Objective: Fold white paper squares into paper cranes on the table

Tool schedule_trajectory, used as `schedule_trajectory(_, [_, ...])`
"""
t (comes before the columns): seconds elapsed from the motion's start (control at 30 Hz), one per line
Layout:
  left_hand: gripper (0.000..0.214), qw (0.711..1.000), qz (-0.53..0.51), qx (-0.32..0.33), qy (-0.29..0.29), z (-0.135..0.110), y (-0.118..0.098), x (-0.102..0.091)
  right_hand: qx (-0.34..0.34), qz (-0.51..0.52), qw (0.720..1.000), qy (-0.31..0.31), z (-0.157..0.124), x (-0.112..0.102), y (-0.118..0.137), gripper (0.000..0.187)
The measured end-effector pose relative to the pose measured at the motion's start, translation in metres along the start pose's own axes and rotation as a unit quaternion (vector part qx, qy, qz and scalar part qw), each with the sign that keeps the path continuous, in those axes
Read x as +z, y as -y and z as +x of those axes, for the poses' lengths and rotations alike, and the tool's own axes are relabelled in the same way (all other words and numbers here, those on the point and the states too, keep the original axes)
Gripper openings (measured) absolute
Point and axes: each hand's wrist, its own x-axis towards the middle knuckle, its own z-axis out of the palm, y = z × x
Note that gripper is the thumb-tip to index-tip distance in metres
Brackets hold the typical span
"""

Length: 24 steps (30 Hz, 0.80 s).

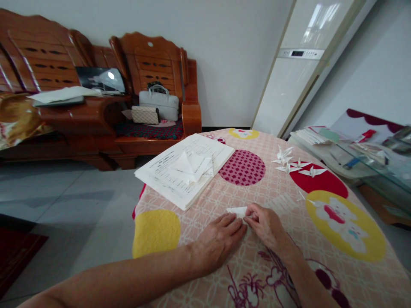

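- left hand [221, 240]: palm down, flat on the surface [205, 205], fingers stretched out, tips touching the near edge of the folded white paper [236, 211]; grips nothing.
- right hand [266, 226]: fingers curled, tips pinched on the paper's right end.
- folded white paper: small, lies flat on the pink checked cloth, at the fingertips of both hands, front middle of the surface.
- stack of printed sheets [160, 177]: behind and left of the hands, at the surface's edge, loose folded white pieces [189, 166] on top.
- paper cranes [297, 164]: small cluster, far right, well apart from the hands.
- wooden bench [154, 60]: against the wall beyond, grey handbag [159, 105] on its seat.
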Motion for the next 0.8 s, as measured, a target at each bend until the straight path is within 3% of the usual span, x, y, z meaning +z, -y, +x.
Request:
schedule_trajectory(0.27, [0.039,0.999,0.037,-0.020,-0.003,-0.003,0.000,0.004,0.005,-0.002,1.000,-0.005,-0.001,0.001,0.000,0.004])
schedule_trajectory(0.53, [0.028,0.997,0.009,-0.070,0.006,0.002,-0.004,-0.002,-0.001,-0.012,1.000,-0.007,0.000,0.003,-0.002,0.010])
schedule_trajectory(0.63, [0.020,0.995,-0.066,-0.077,0.006,0.006,0.013,-0.009,-0.006,-0.008,1.000,-0.015,0.000,0.003,-0.001,0.011])
schedule_trajectory(0.73, [0.022,0.974,-0.162,-0.136,-0.078,0.013,0.042,-0.018,-0.004,-0.002,1.000,-0.018,0.000,0.003,-0.001,0.011])
schedule_trajectory(0.8, [0.024,0.968,-0.199,-0.131,-0.082,0.020,0.062,-0.024,0.002,-0.003,1.000,-0.017,0.000,0.003,-0.001,0.011])
